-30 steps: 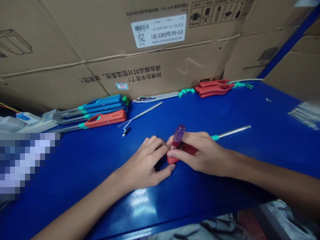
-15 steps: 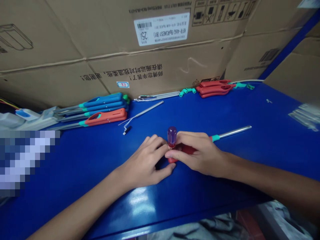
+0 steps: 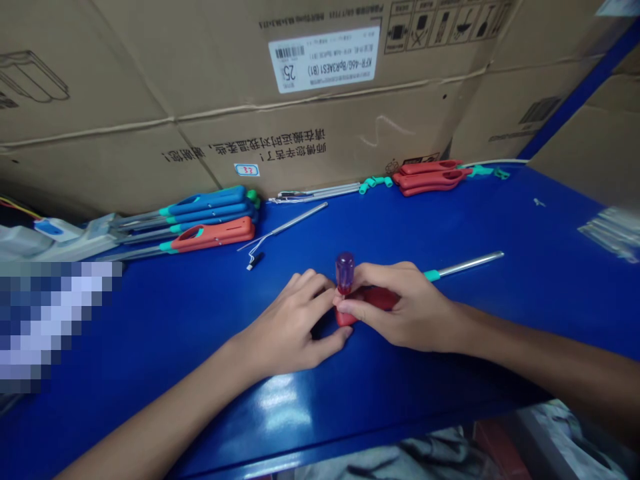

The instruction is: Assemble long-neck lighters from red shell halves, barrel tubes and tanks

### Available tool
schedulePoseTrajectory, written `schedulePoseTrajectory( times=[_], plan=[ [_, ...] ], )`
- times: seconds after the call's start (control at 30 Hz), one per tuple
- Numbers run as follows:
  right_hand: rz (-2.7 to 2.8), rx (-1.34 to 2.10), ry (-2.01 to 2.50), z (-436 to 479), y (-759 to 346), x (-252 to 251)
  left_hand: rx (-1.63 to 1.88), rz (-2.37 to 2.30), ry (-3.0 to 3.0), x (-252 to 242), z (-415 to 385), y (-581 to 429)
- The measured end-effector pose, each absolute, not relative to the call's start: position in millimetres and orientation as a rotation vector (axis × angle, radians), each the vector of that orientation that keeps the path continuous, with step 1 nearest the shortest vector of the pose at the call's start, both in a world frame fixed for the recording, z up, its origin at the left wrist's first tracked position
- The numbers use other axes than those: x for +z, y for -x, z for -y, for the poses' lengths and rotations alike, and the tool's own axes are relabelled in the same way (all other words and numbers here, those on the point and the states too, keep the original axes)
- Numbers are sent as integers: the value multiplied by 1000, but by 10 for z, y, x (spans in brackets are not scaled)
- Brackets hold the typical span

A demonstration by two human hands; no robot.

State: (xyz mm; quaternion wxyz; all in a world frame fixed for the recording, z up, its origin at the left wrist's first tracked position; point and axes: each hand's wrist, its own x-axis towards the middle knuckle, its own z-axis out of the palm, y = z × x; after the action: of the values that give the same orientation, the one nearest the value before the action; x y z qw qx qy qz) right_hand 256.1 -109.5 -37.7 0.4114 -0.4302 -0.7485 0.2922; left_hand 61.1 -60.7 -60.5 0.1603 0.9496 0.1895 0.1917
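A short screwdriver [image 3: 345, 273] with a clear purple handle stands upright on a red lighter [image 3: 379, 298] lying on the blue table. The fingers of my right hand [image 3: 407, 303] close around the screwdriver's lower part, just under the handle, and rest over the lighter. My left hand [image 3: 303, 320] grips the lighter's butt end between thumb and fingers, palm down. From beyond my right hand the lighter's green collar [image 3: 431, 275] and silver tube [image 3: 473, 263] point right. The screwdriver's tip is hidden by fingers.
Blue lighters [image 3: 213, 205] and an orange-red lighter [image 3: 215, 232] lie at the left. Behind my hands is a metal tube with wires [image 3: 300, 218]. Red handles [image 3: 433, 179] and green collars [image 3: 375, 183] sit by the cardboard wall [image 3: 350, 127]. Clear packets [image 3: 610, 233] lie right.
My right thumb and fingers have shifted slightly, and a little more of the red lighter shows between them. My left hand and the lighter keep their place.
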Motion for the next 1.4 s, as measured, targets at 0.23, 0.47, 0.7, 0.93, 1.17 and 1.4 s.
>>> schedulePoseTrajectory(
  times=[0.23,0.47,0.7,0.93,1.17,1.4],
  plan=[
    [1880,834,1041,1099,-2592,-364,532,-548,-2732,-609,595,-615],
    [1956,744,1047,1098,-2615,-375,520,-564,-2755,-610,599,-614],
    [1906,833,1061,1092,-2597,-349,522,-548,-2726,-602,593,-619],
    [1910,719,1037,1049,-2577,-383,536,-539,-2719,-610,594,-616],
    [1885,699,938,1022,-2542,-460,534,-546,-2698,-599,610,-612],
    [1810,792,989,1012,-2493,-460,476,-602,-2654,-544,631,-630]
  ],
)
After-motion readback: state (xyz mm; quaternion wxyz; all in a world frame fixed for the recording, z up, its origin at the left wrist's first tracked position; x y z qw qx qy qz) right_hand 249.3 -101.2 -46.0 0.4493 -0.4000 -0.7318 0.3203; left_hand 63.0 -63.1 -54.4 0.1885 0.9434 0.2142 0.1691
